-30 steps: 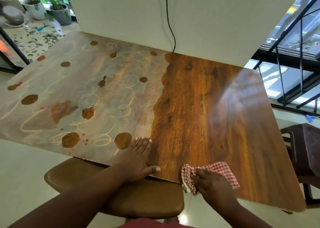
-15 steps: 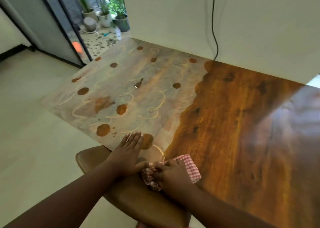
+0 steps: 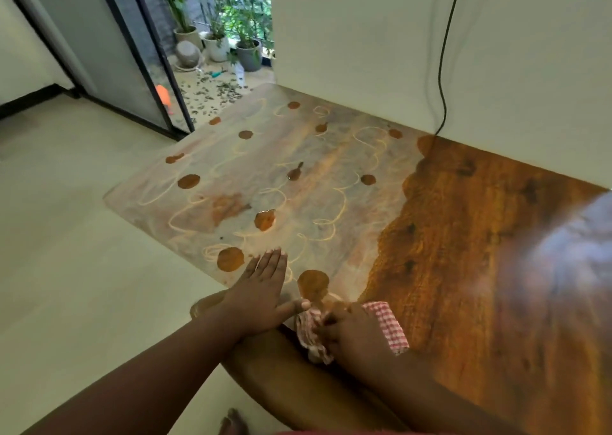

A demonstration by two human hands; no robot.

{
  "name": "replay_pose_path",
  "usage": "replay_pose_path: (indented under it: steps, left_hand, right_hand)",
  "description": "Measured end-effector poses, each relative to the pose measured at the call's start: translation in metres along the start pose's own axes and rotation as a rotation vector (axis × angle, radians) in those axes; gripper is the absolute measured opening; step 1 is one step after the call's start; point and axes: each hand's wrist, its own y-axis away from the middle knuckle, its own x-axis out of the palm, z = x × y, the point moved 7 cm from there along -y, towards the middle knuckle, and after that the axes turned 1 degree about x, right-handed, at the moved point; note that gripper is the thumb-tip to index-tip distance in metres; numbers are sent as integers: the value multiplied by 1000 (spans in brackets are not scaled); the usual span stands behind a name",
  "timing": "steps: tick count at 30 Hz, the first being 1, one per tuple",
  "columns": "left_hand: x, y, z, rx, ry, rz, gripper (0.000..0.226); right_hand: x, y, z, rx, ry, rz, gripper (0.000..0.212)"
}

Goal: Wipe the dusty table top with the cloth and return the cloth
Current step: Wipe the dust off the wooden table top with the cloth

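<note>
Head view of a wooden table top [image 3: 447, 269] set against a pale wall [image 3: 364, 53]. The left portion of the surface carries a grey film of dust [image 3: 298, 203] marked with looping finger trails and round bare spots; the right portion shows clean, glossy brown grain, the boundary between the two running as a wavy line from the wall toward the near edge. The left hand [image 3: 261, 292] lies flat on the dusty area at the near edge, fingers straight and together, thumb extended toward the cloth. The right hand [image 3: 351, 332] rests on a red-and-white checked cloth [image 3: 387, 325], fingers curled into the bunched fabric, at the near edge just where dust meets clean wood; the thumb of the left hand is touching or nearly touching the cloth. A brown cushioned stool [image 3: 271, 365] sits below the table edge under both forearms. A black cable [image 3: 443, 70] hangs down the wall to the table. Beyond the far left corner, potted plants [image 3: 228, 44] stand by a glass door [image 3: 132, 53].
</note>
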Motion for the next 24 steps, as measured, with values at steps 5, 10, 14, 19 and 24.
replay_pose_path:
  steps: [5,10,14,19,24]
  left_hand:
    - [-5,-12,30,144,-1,1,115]
    - [-12,-17,53,218,1,25,112]
    - [-14,-15,54,344,-61,23,107]
    - [-13,-23,65,387,-53,41,109]
    - [-5,-34,68,415,-79,84,111]
  right_hand:
    - [-16,27,-28,180,-28,-97,27]
    - [-35,-24,0,483,-36,-217,27]
    - [-10,-23,45,301,-84,-107,27]
    - [-20,13,-3,463,-81,-101,24]
    - [-34,-40,0,652,-133,-272,25]
